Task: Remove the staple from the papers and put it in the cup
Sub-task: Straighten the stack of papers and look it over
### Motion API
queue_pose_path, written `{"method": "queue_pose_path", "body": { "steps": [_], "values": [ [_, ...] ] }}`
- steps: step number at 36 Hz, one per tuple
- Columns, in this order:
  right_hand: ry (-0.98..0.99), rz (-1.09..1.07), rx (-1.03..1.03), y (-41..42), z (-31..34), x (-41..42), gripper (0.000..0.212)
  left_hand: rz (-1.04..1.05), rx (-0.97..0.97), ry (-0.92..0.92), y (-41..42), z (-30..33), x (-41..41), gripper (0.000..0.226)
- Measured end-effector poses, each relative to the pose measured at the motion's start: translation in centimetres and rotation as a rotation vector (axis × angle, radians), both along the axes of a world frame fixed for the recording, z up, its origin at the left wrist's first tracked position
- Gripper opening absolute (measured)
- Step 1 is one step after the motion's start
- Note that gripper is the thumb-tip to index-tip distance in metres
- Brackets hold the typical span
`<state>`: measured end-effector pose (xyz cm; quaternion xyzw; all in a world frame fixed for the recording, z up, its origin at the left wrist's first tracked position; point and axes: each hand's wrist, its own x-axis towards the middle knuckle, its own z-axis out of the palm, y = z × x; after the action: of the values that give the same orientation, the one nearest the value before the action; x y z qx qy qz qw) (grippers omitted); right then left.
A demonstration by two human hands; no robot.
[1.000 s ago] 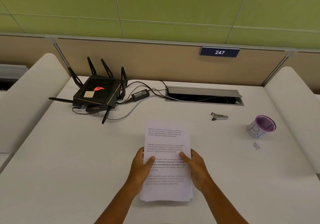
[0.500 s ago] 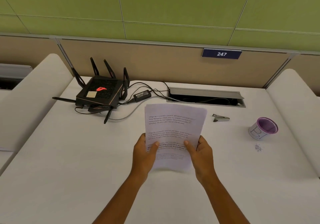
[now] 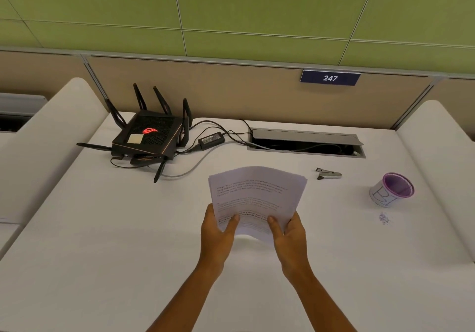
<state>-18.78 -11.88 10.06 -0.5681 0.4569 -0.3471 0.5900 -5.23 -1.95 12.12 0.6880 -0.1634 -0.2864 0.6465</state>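
Note:
A stack of printed white papers is held up off the white desk, tilted with its top edge away from me. My left hand grips its lower left edge, thumb on top. My right hand grips its lower right edge the same way. I cannot make out the staple on the papers. A small metal staple remover lies on the desk to the right of the papers. Farther right stands a white cup with a purple rim and handwriting on its side.
A black router with antennas, a power brick and cables sit at the back left. An open cable tray is set into the desk at the back. A small purple smudge marks the desk near the cup. White side panels flank the desk.
Both hands lifted the papers from lying flat on the desk up into the air and tipped them away from me; the sheets now bow slightly.

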Motion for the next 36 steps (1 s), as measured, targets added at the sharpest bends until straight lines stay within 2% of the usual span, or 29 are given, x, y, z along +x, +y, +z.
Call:
{"method": "queue_pose_path", "body": {
  "steps": [8,16,22,29,31,36],
  "values": [
    [0.115,0.037,0.049,0.6,-1.9,-0.5,0.036,-0.026,0.109,0.054,0.9,-1.6,-0.3,0.041],
    [0.098,0.138,0.108,-1.4,-0.5,-1.7,0.023,0.071,0.065,0.165,1.0,-1.4,0.9,0.013],
    [-0.014,0.214,0.291,-2.1,-0.3,-3.6,0.033,0.175,-0.043,0.320,1.7,-1.3,1.8,0.020],
    [-0.322,0.061,0.555,-0.1,-0.4,-2.1,0.046,0.233,-0.123,0.480,1.4,-1.0,0.6,0.027],
    [-0.326,0.037,0.561,0.5,-0.4,-1.5,0.044,0.230,-0.143,0.518,1.4,-1.0,0.2,0.031],
    [-0.175,0.002,0.499,0.7,-0.4,-1.0,0.036,0.219,-0.162,0.571,1.8,-1.5,-0.4,0.037]
  ]
}}
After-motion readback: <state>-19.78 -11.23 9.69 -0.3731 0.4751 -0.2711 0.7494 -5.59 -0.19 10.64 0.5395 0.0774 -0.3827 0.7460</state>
